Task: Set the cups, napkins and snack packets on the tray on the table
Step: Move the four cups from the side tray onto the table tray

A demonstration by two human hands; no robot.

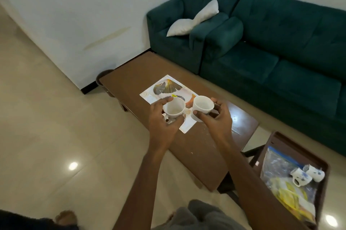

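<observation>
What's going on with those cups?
Someone is getting snacks ready. The left hand holds a white cup and the right hand holds a second white cup, both over the shell-patterned tray on the brown table. Two more cups lie on a plastic bag on the side table.

You hold two plain white cups upright: left cup (174,108) in left hand (162,120), right cup (203,107) in right hand (215,120), both over the near end of the shell-print tray (148,96) on the brown table (131,78). Two blue-patterned cups (301,175) lie tipped on the snack packets (288,194), well apart to the right.
</observation>
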